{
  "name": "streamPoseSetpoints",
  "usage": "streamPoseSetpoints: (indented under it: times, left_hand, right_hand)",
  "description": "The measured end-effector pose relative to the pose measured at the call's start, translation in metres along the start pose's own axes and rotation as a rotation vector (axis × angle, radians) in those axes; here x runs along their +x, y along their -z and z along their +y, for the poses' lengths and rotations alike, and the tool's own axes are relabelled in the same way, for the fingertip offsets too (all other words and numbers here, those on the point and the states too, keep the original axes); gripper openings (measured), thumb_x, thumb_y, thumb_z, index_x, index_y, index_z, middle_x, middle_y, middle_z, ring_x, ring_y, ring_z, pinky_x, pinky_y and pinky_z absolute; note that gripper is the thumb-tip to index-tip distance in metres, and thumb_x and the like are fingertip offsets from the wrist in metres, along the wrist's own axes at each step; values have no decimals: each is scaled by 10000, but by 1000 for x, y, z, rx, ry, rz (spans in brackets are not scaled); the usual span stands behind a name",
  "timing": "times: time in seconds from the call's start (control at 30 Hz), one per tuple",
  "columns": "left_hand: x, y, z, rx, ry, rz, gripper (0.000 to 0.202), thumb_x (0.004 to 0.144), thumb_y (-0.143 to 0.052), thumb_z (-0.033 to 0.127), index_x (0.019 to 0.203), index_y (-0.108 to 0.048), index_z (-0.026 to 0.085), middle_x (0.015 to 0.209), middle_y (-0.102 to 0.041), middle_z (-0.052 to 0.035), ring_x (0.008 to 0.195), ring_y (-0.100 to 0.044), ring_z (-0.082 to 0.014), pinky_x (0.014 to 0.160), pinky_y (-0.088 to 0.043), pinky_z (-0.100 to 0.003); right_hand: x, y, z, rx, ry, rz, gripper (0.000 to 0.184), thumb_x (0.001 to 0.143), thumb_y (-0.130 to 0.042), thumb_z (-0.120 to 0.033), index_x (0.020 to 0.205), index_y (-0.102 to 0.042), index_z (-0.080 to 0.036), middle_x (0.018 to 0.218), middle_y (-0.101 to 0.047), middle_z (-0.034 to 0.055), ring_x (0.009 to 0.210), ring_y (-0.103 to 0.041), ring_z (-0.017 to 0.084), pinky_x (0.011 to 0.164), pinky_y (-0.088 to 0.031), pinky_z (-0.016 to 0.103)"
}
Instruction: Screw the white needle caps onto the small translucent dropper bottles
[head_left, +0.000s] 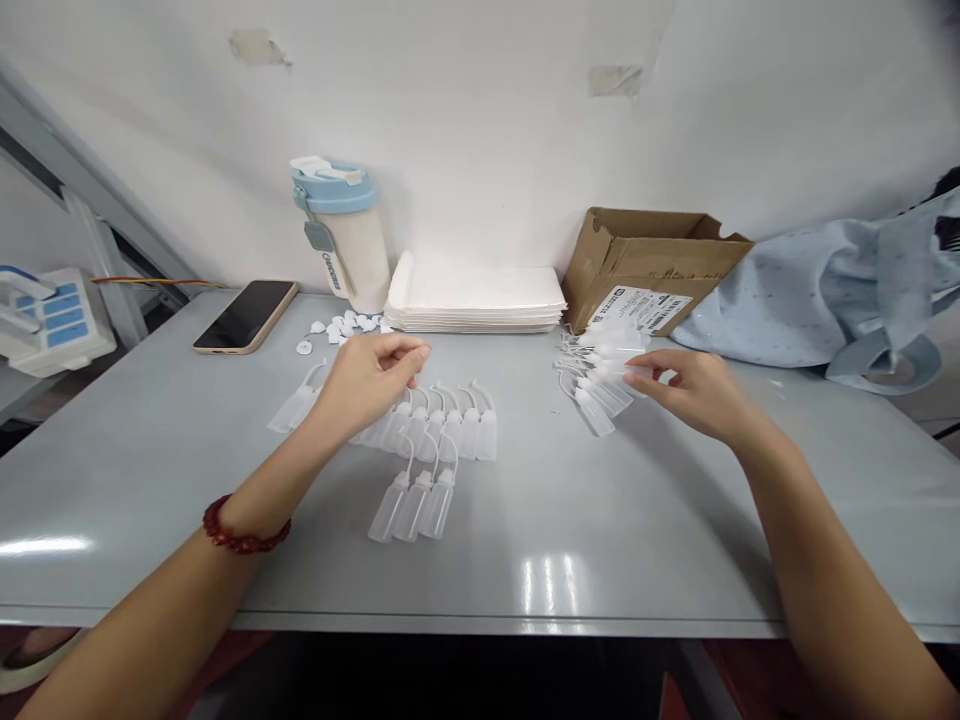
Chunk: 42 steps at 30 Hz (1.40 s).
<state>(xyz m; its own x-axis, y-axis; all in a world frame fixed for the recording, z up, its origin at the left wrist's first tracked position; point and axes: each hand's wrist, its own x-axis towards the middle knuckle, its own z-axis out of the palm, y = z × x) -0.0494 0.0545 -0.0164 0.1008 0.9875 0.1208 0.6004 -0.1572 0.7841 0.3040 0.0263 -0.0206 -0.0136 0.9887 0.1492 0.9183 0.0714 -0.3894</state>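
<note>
My left hand (375, 380) hovers over a row of small translucent plastic bottles (469, 435) with thin bent tubes on top. Its thumb and fingers are pressed together, and anything between them is hidden. In front of that row lie three more such bottles (415, 508), side by side. At the right, my right hand (694, 395) pinches the end of a small plastic bottle (634, 375) at the edge of a loose pile of bottles (596, 400). Small white caps (349, 325) are scattered behind my left hand.
A stack of white padded envelopes (476, 295) stands against the wall between a cream tumbler (352, 240) and an open cardboard box (645, 265). A phone (247, 315) lies at the left. Light blue cloth (802, 290) bunches at the right of the grey table (615, 540).
</note>
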Motion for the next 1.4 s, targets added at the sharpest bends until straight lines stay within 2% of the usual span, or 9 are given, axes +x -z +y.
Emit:
streamPoseSetpoints:
  times: [0.1,0.27,0.43,0.6,0.77,0.93,1.1,1.27,1.4]
  left_hand:
    - [13,13,-16,191,78,147,288,789,-523,405,801,-691,171,618,-649,-11,583,-608,-162,551,-464,-242]
    - [28,44,-39,394,155,318,284,784,-507,355,834,-691,145,726,-675,-41,815,-622,-249,767,-441,-327]
    - [31,59,-48,527,188,209,356,761,-519,346,932,-694,88,841,-674,-96,890,-589,-279,821,-416,-361]
    - [36,45,-58,584,208,136,379,748,-546,394,924,-691,91,883,-677,-126,882,-586,-298,781,-423,-374]
    - [39,35,-63,587,173,134,403,758,-543,398,953,-680,74,892,-673,-136,911,-588,-325,793,-421,-400]
    - [36,30,-53,511,95,240,377,772,-545,347,1016,-656,81,916,-682,-114,922,-612,-277,852,-422,-352]
    - [26,21,-30,383,18,284,296,771,-551,336,974,-663,151,914,-699,-56,847,-629,-207,803,-473,-288]
    - [5,7,2,197,-44,151,256,764,-576,334,935,-691,182,889,-699,-27,805,-628,-187,765,-494,-273]
    - [-14,-3,20,87,-90,-65,308,813,-546,334,1045,-681,183,1019,-686,-40,889,-609,-194,786,-490,-289]
  right_hand:
    - [-1,-2,3,-80,33,-2,289,791,-533,-415,854,-675,-171,820,-680,55,701,-582,206,660,-444,344]
    - [-3,-4,12,-250,119,52,261,807,-511,-394,838,-642,-171,858,-649,88,856,-574,269,686,-443,364]
    - [-6,-6,8,-310,193,129,247,830,-510,-373,889,-626,-163,873,-630,104,911,-547,299,711,-449,385]
    - [-13,-18,-25,-194,346,237,197,870,-501,-338,893,-606,-174,860,-621,100,852,-546,273,716,-457,394]
    - [-28,-39,-65,55,512,122,161,890,-506,-276,993,-576,-176,927,-609,99,892,-560,241,770,-484,391]
    - [-42,-57,-89,200,576,-35,299,891,-529,-324,1139,-506,-159,1071,-572,123,1005,-542,237,863,-482,404]
    - [-41,-70,-98,246,517,-165,559,810,-616,-472,1243,-442,-164,1159,-517,139,1077,-502,258,902,-471,437]
    - [-33,-80,-104,243,475,-211,671,732,-660,-551,1262,-459,-192,1111,-518,132,1034,-505,285,864,-472,486]
    - [-31,-81,-106,241,455,-229,568,768,-644,-495,1213,-494,-176,1102,-518,141,1017,-500,286,857,-460,491]
